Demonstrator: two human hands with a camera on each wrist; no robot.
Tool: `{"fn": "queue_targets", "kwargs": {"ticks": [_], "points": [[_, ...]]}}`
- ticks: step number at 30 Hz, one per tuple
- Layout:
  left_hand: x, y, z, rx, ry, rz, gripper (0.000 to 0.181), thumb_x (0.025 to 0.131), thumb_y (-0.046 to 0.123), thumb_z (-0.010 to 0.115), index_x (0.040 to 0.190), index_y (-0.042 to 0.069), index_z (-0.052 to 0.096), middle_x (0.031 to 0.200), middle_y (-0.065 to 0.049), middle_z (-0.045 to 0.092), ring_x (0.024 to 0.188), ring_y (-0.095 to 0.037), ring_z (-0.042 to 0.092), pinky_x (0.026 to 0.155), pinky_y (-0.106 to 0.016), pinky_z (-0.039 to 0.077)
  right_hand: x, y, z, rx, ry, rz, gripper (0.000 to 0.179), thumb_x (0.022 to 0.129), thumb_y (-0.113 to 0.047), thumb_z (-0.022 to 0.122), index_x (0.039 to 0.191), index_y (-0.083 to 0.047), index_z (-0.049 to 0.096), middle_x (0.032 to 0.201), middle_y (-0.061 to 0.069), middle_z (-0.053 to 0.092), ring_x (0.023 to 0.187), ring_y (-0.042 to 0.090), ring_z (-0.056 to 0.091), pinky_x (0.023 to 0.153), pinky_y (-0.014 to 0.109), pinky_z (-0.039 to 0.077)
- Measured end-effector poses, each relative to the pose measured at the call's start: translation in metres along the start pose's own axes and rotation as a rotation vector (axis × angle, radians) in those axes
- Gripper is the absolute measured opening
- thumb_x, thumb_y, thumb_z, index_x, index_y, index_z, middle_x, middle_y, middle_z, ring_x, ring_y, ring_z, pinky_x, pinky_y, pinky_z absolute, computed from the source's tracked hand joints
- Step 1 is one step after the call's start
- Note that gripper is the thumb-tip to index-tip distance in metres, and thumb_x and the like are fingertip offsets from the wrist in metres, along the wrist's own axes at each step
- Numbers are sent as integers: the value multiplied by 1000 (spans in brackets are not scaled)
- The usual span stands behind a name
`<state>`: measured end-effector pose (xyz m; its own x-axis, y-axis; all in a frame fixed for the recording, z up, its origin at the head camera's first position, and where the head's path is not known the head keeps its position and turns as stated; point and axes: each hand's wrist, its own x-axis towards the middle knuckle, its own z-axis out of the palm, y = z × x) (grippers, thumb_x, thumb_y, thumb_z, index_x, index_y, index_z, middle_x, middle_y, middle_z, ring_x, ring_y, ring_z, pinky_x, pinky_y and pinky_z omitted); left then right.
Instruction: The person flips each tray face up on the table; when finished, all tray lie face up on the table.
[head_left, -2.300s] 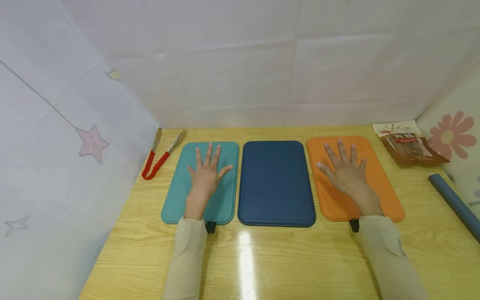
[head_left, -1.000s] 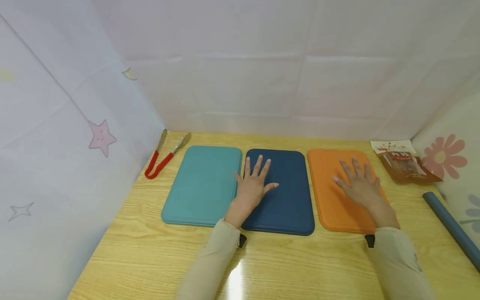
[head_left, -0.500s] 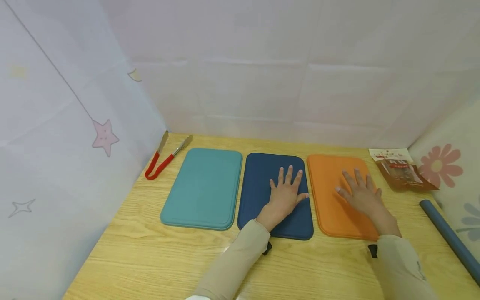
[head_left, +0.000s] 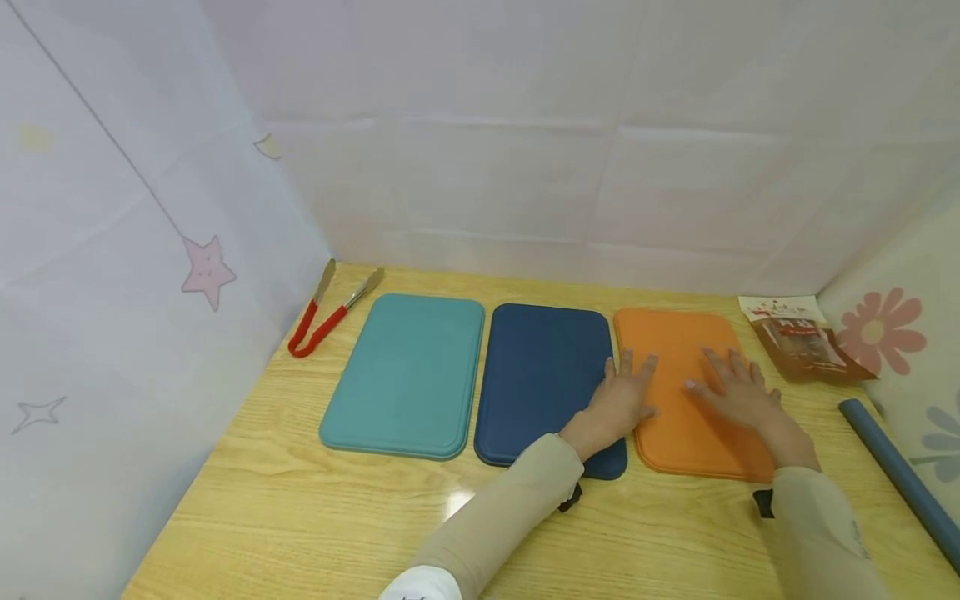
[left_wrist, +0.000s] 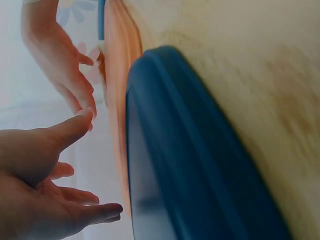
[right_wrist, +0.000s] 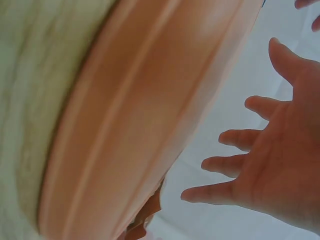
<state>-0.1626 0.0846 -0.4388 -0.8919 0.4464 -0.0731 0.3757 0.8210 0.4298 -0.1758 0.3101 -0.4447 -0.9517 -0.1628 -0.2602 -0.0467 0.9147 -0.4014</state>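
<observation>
Three flat, rounded rectangular pieces with stepped rims lie in a row: teal (head_left: pixel 405 375), dark blue (head_left: pixel 543 367) and orange (head_left: pixel 675 333). My left hand (head_left: pixel 618 404) hovers over the gap between the dark blue and orange pieces, fingers apart and holding nothing. In the left wrist view its fingers (left_wrist: pixel 82 215) stand clear of the dark blue rim (left_wrist: pixel 170 100). My right hand (head_left: pixel 742 400) is above the orange piece with its fingers spread. The right wrist view shows that hand's fingers (right_wrist: pixel 240 167) apart from the orange rim (right_wrist: pixel 145 115).
Red-handled tongs (head_left: pixel 318 321) lie spread at the back left of the wooden table (head_left: pixel 300 517). At the right are a brown food packet (head_left: pixel 802 337) and a grey-blue rod (head_left: pixel 900 475). White patterned cloth (head_left: pixel 480 167) encloses the back and sides.
My left hand has moved right, from above the teal piece across the dark blue one to the orange edge. My right hand has stayed above the orange piece, shifting slightly. The head view has tilted.
</observation>
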Motion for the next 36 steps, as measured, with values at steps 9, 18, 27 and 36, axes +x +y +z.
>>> {"fn": "queue_targets", "kwargs": {"ticks": [9,18,27,36], "points": [[11,10,13,46,-98,5,76,90,42,63,154,29,25,159,-11,17,139,-44,25,78,-30,56,0,21,-4,45,-36,61,93,96,-63,39,154,-3,-3,145,45,-13,126,70,-12,77,90,2],[20,15,15,110,-156,8,67,90,47,62,148,22,41,156,-13,22,139,-44,27,101,-38,44,3,37,-3,14,-51,73,89,98,-59,38,150,8,8,141,51,-3,118,77,6,83,85,17],[31,19,12,278,-169,64,67,91,55,56,146,18,44,154,-12,28,143,-29,25,114,-44,25,8,36,-10,-45,38,5,78,100,-47,44,141,17,27,131,47,35,116,67,32,93,75,20],[34,18,16,261,-199,42,64,94,53,54,148,19,41,156,-10,24,146,-22,15,116,-46,19,10,20,-15,62,126,117,62,101,-34,39,137,16,38,134,40,39,121,61,33,97,73,23]]}}
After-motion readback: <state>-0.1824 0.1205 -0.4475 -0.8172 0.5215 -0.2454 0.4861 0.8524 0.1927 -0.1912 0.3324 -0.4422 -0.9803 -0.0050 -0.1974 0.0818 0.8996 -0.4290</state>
